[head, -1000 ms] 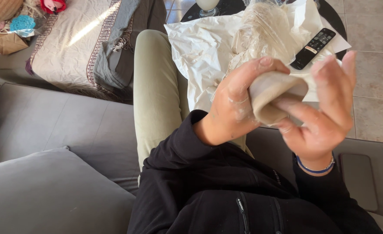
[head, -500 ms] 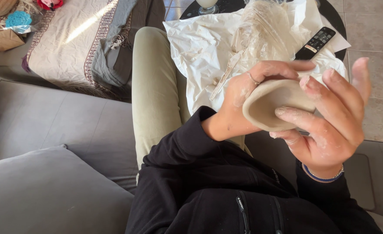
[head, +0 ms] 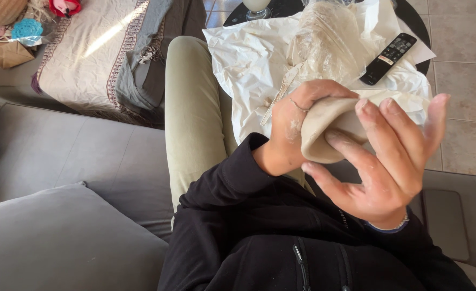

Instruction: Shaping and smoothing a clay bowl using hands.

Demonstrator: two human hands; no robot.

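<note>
Single head-worn view, looking steeply down and forward from close range over the wearer's lap, grey sofa and round worktop.

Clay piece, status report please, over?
Left hand grips clay cup at rim. Right hand open, fingers pressing its wall. Nothing in the way.

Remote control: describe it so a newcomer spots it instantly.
Start at the round dark table at top right, covered by crumpled white paper. The remote control lies on that paper, right of the clear plastic bag. It is the only slim black bar with buttons.
</note>
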